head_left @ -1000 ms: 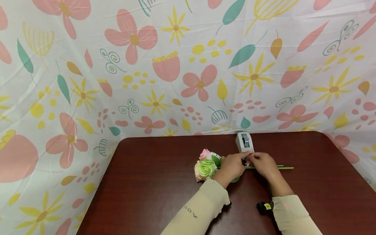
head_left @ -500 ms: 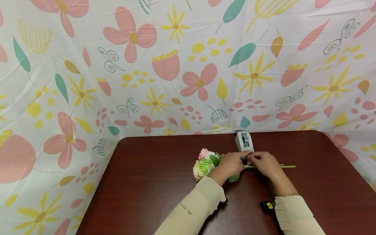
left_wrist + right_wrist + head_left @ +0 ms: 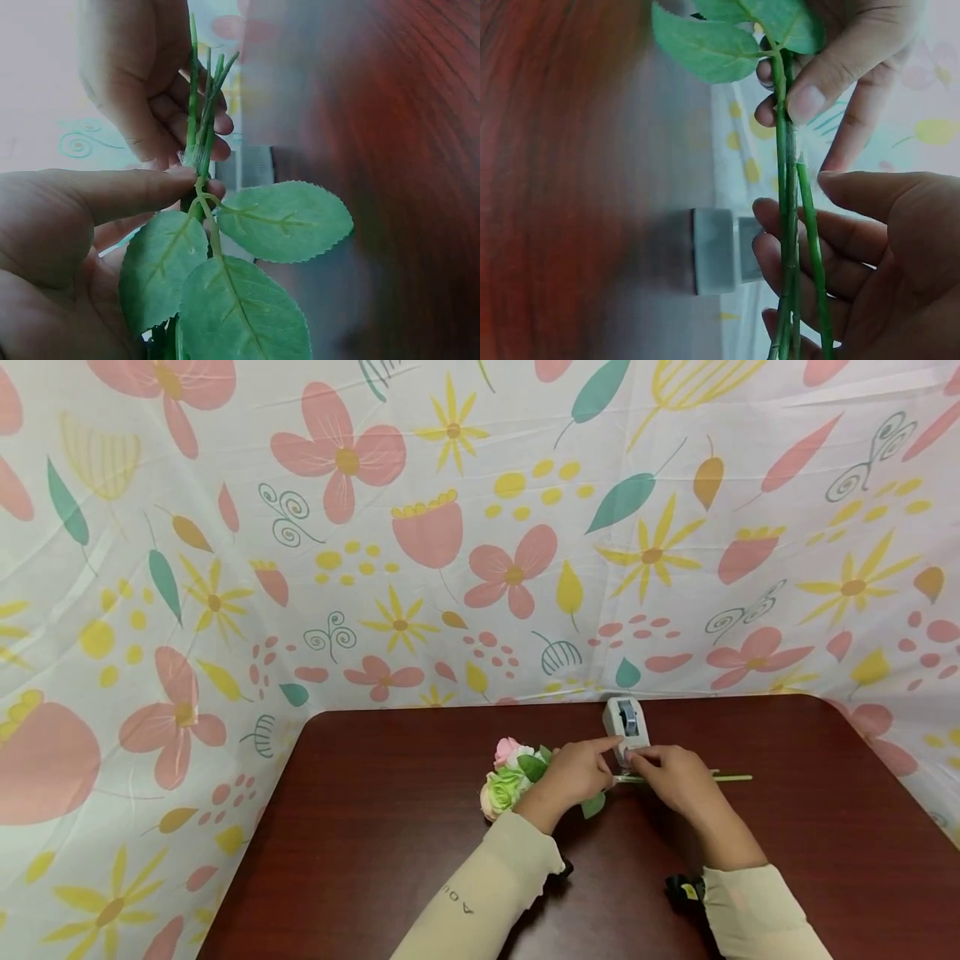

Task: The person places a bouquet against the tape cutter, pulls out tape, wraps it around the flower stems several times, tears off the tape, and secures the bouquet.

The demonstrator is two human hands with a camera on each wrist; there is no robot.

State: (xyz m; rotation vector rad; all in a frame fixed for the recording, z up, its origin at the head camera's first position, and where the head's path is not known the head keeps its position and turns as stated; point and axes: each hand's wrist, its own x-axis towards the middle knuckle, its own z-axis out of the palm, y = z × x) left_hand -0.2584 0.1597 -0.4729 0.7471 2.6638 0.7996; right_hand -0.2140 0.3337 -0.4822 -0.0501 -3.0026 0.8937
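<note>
A bunch of artificial roses [image 3: 504,785] in pink, white, green and peach lies to the left of my left hand [image 3: 573,777], over the table. My left thumb and fingers pinch its green stems [image 3: 783,180] just below the leaves [image 3: 285,221], with the index finger stretched out. Clear tape [image 3: 196,156] shows around the stems beside the thumb. My right hand [image 3: 675,777] is further down the stems, its curled fingers [image 3: 825,232] passing behind them and its thumb close by the taped spot.
A white tape dispenser [image 3: 624,722] stands at the table's back edge, right behind the hands. The dark red wooden table [image 3: 375,827] meets a flower-printed cloth [image 3: 450,527] at the back and sides. Dark straps [image 3: 684,890] sit at the wrists.
My left hand has shifted slightly left with the rose heads, and its index finger has moved away from the right hand's fingertips. The right hand stays at the stems.
</note>
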